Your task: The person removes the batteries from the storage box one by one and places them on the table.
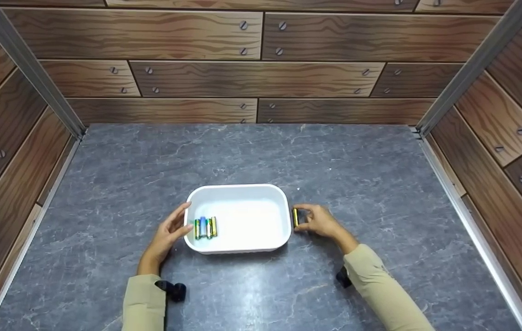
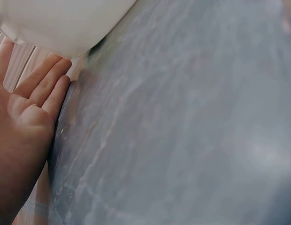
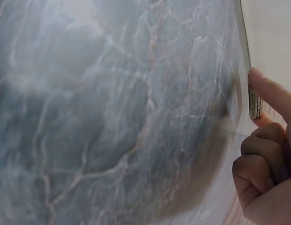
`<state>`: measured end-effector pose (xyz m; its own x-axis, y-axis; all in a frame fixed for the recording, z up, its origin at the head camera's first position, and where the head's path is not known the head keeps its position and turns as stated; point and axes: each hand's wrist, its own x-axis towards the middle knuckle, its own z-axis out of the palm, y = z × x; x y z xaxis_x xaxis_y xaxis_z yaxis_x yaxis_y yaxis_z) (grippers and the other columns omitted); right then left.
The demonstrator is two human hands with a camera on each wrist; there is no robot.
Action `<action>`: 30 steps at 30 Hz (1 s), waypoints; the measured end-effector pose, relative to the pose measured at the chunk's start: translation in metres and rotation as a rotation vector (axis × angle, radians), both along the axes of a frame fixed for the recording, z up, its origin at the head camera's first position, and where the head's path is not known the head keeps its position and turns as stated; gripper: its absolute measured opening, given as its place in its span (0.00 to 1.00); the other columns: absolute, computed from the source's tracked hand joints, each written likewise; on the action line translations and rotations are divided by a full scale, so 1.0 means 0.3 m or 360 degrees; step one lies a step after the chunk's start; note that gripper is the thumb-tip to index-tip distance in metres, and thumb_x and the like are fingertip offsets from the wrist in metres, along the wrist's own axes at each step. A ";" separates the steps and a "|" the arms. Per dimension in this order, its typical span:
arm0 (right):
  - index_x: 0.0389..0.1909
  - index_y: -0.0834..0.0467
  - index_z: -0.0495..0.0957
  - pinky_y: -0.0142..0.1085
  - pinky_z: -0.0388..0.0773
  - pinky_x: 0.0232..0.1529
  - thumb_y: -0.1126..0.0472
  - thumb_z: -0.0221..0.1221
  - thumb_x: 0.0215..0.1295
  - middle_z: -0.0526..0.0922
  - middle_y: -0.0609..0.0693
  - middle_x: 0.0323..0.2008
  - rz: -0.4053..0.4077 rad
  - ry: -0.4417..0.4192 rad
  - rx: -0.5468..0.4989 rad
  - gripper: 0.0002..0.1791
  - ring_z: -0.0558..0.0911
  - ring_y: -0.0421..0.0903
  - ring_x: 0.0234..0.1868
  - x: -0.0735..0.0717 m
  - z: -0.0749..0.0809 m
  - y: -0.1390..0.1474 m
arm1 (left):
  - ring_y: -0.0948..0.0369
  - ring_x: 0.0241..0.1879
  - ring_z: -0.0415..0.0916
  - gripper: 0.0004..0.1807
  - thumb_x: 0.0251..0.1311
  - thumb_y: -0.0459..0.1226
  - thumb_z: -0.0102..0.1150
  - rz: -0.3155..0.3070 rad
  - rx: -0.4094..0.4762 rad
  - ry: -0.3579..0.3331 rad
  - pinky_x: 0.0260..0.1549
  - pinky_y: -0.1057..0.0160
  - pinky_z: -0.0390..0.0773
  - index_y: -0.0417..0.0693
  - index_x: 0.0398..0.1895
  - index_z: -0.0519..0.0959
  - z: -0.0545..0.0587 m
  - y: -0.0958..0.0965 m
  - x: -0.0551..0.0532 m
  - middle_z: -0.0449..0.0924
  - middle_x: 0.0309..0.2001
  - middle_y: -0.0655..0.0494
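A white plastic tub [image 1: 238,248] stands on the grey marbled table. Inside it, by the left wall, several batteries [image 1: 209,228] lie side by side, green, gold and blue in colour. Just outside the tub's right wall, my right hand [image 1: 320,221] pinches a gold battery [image 1: 296,217] by its two ends, between thumb and index finger. In the right wrist view that battery [image 3: 255,104] shows printed lettering, and the other fingers are curled into the palm. My left hand [image 1: 167,234] touches the tub's left rim with thumb and fingertip. Its fingers [image 2: 44,86] look extended in the left wrist view.
Wood-patterned panels [image 1: 261,78] wall the table at the back and on both sides. Metal rails [image 1: 463,211] run along the side edges. Black wrist devices [image 1: 177,291] sit by both sleeves. A tiny white speck [image 1: 298,188] lies behind the right hand.
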<state>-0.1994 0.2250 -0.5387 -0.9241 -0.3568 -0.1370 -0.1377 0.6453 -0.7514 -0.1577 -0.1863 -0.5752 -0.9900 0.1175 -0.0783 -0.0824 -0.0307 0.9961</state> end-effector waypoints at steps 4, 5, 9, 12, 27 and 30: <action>0.57 0.66 0.75 0.26 0.56 0.18 0.64 0.73 0.45 0.62 0.40 0.12 0.0012 0.0022 0.0052 0.35 0.60 0.35 0.14 0.001 -0.007 0.000 | 0.57 0.66 0.67 0.35 0.60 0.26 0.57 -0.0003 -0.0009 -0.0005 0.54 0.76 0.72 0.39 0.71 0.60 0.000 0.000 0.001 0.63 0.70 0.36; 0.57 0.66 0.75 0.26 0.56 0.18 0.64 0.73 0.44 0.61 0.40 0.12 0.0010 0.0016 0.0054 0.35 0.60 0.35 0.14 0.001 -0.009 -0.001 | 0.61 0.65 0.68 0.35 0.60 0.26 0.57 -0.0005 -0.0010 -0.0004 0.54 0.76 0.72 0.39 0.71 0.60 0.000 0.000 0.002 0.63 0.70 0.36; 0.58 0.67 0.74 0.25 0.56 0.18 0.65 0.73 0.44 0.61 0.40 0.12 -0.0001 -0.0031 0.0029 0.36 0.60 0.35 0.14 0.003 -0.012 -0.001 | 0.73 0.58 0.71 0.35 0.60 0.28 0.57 -0.0015 -0.0023 -0.0006 0.54 0.76 0.72 0.41 0.72 0.60 -0.004 -0.003 0.002 0.63 0.70 0.36; 0.58 0.68 0.74 0.25 0.56 0.18 0.66 0.73 0.44 0.62 0.40 0.12 -0.0006 -0.0051 0.0005 0.36 0.60 0.35 0.14 0.004 -0.012 -0.003 | 0.74 0.57 0.71 0.35 0.61 0.28 0.57 -0.0022 -0.0028 0.0005 0.54 0.76 0.72 0.41 0.72 0.59 -0.008 -0.004 0.000 0.63 0.70 0.35; 0.60 0.67 0.72 0.25 0.56 0.17 0.65 0.71 0.48 0.60 0.39 0.10 -0.0005 -0.0082 -0.0021 0.35 0.58 0.33 0.12 0.007 0.029 -0.006 | 0.58 0.67 0.67 0.34 0.60 0.26 0.57 -0.0001 -0.0035 0.0007 0.55 0.78 0.71 0.40 0.71 0.61 0.002 0.000 0.003 0.63 0.70 0.36; 0.59 0.67 0.73 0.25 0.55 0.17 0.65 0.71 0.50 0.60 0.39 0.10 0.0000 -0.0068 -0.0034 0.33 0.57 0.33 0.12 0.007 0.048 -0.008 | 0.57 0.67 0.68 0.35 0.60 0.27 0.57 0.0000 -0.0038 0.0005 0.54 0.77 0.71 0.40 0.72 0.60 0.002 -0.001 0.003 0.63 0.70 0.36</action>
<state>-0.1973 0.2225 -0.5244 -0.9176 -0.3601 -0.1686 -0.1052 0.6288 -0.7704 -0.1568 -0.1866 -0.5746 -0.9902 0.1155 -0.0782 -0.0796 -0.0070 0.9968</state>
